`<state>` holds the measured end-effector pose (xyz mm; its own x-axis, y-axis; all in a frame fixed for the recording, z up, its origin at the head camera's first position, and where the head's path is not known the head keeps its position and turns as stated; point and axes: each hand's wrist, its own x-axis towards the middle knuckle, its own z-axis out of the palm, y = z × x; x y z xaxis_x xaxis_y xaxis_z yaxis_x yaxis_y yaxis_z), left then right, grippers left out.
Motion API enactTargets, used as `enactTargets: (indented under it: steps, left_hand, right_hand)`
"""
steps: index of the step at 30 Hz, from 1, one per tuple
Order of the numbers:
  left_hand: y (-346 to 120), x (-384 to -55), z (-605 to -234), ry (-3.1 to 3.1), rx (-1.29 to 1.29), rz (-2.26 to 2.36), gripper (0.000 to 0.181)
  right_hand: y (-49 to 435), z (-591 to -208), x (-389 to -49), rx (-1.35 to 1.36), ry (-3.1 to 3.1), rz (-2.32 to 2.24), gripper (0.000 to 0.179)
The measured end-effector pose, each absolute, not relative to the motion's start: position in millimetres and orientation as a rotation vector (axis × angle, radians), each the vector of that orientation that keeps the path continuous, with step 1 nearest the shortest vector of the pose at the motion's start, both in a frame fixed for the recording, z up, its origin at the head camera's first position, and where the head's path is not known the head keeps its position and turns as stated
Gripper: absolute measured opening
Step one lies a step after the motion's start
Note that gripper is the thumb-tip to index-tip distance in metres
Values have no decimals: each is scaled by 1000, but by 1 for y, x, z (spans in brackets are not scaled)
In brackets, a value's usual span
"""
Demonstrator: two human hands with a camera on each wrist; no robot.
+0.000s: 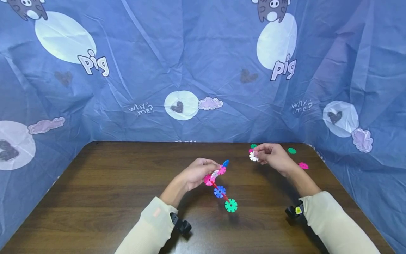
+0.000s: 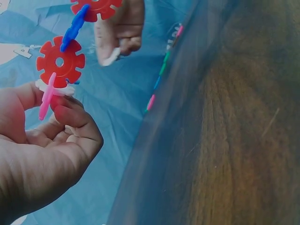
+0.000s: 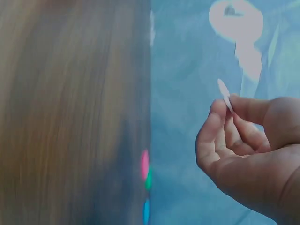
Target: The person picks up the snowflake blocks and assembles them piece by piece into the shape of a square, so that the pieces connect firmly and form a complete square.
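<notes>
My left hand (image 1: 200, 173) pinches a chain of notched plastic discs (image 1: 219, 192) above the table. Pink, white, blue, red and green discs are slotted into one another, with the green one (image 1: 231, 205) hanging lowest. The left wrist view shows a red disc (image 2: 61, 61) with a blue disc (image 2: 75, 28) edge-on above it and a pink one (image 2: 47, 96) by the fingers. To the right and farther back, my right hand (image 1: 274, 158) holds a single white disc (image 1: 253, 156) between thumb and fingertips, apart from the chain.
Loose discs lie at the table's far right: a green one (image 1: 291, 150), a pink one (image 1: 303, 165), and another green one (image 1: 253, 146) behind my right hand. A blue printed cloth (image 1: 203, 70) hangs around the brown wooden table (image 1: 104, 190).
</notes>
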<state>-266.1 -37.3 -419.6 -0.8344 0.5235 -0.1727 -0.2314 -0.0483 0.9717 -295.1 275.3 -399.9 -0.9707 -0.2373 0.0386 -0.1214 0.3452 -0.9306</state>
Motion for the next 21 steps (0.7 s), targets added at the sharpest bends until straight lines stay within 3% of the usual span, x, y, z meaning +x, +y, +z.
enactTargets:
  steps: [11,21]
  left_hand:
    - [-38,-267,-420,1731,341,1908,20]
    - [-38,-267,-420,1807,358,1889,23]
  right_hand:
    - [207,-388,-273,-274,2264,-1864,26]
    - [191,-391,-267,-299,2329,-1830,20]
